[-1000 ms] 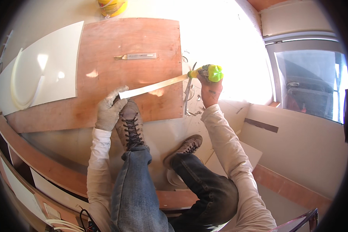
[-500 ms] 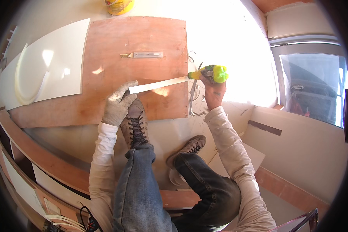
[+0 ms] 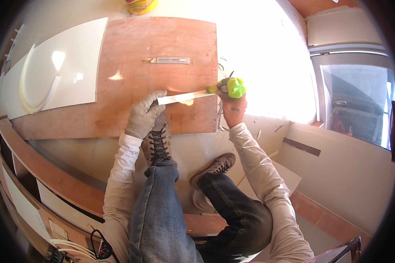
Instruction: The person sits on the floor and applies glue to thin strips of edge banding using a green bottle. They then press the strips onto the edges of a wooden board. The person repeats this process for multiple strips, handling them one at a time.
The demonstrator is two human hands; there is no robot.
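My left hand [image 3: 144, 114], in a pale knit glove, grips the near end of a flat white strip [image 3: 183, 97] that looks like edge banding. My bare right hand [image 3: 234, 110] is wrapped round a small lime-green and yellow plastic bottle [image 3: 236, 87] lying on its side. The bottle's narrow end points left and meets the strip's far end; whether it presses on it I cannot tell. The strip is held above a reddish plywood board [image 3: 162, 37]. On that board lies a utility knife [image 3: 173, 60] with a pale handle.
A white panel [image 3: 81, 48] with a curved white strip [image 3: 25, 94] lies at the left. Beyond the board stands a yellow bucket [image 3: 141, 6]. Wooden framing [image 3: 52, 164] runs along the lower left, and a framed glass pane [image 3: 355, 98] is at the right. My shoe [image 3: 159, 144] touches the board's edge.
My right hand has moved left with the bottle, along the strip toward my left hand. My left hand has shifted slightly right, and less of the strip shows between them.
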